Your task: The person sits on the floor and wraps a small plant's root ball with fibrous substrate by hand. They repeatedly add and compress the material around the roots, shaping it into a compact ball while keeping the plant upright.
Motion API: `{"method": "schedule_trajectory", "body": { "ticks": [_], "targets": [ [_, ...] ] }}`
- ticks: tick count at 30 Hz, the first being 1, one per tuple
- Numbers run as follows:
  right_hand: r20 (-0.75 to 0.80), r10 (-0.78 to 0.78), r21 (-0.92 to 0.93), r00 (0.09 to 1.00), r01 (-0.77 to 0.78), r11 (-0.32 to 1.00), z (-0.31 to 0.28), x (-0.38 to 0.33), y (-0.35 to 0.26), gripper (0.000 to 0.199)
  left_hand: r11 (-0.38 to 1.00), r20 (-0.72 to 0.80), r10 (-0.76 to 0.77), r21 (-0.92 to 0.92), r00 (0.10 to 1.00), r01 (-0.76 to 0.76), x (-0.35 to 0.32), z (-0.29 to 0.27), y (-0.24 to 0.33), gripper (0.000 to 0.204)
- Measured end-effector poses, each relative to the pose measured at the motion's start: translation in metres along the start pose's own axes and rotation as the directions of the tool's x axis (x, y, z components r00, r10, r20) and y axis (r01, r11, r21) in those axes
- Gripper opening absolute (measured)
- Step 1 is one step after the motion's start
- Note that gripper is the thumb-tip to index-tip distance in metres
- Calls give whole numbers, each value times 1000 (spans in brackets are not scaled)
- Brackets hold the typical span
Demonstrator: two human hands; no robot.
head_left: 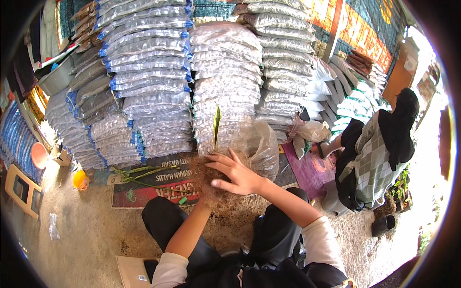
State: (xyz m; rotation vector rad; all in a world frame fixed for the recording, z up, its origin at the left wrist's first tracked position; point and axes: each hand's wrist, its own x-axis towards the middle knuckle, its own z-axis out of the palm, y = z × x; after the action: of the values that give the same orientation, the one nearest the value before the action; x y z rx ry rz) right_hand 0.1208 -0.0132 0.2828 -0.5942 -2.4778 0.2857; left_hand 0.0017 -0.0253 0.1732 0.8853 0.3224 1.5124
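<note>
My right hand (238, 174) rests with fingers spread on a clump of brown fibrous roots (206, 185), which belongs to a small plant with one upright green and yellow leaf (216, 126). My left hand is hidden under the clump; only its forearm (189, 229) shows, reaching up to the roots from below. A crumpled clear plastic bag (259, 144) lies just behind the plant, touching it. The clump is held over my knees, which are in black trousers (168, 218).
Tall stacks of filled clear sacks (153, 81) stand right behind. Cut green leaves (139, 172) lie on a printed mat (144, 192). A seated person in a checked top (374, 158) works at the right. A small black pot (383, 224), an orange cup (79, 180) and a pink bowl (38, 154) sit on the ground.
</note>
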Motion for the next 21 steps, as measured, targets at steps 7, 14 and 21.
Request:
{"method": "schedule_trajectory", "body": {
  "ticks": [7,14,21],
  "targets": [
    [-295,244,193,924,-192,962,2,6,12,55,921,-27,-267,-301,963,247,-6,-14,-3,41],
    [-215,391,29,895,-394,919,31,-6,22,72,864,-228,-482,-282,846,416,-15,-15,-3,52],
    [-313,366,-18,876,-391,920,38,-16,34,76,887,-294,-449,-257,844,383,-19,-6,0,54]
  ]
}}
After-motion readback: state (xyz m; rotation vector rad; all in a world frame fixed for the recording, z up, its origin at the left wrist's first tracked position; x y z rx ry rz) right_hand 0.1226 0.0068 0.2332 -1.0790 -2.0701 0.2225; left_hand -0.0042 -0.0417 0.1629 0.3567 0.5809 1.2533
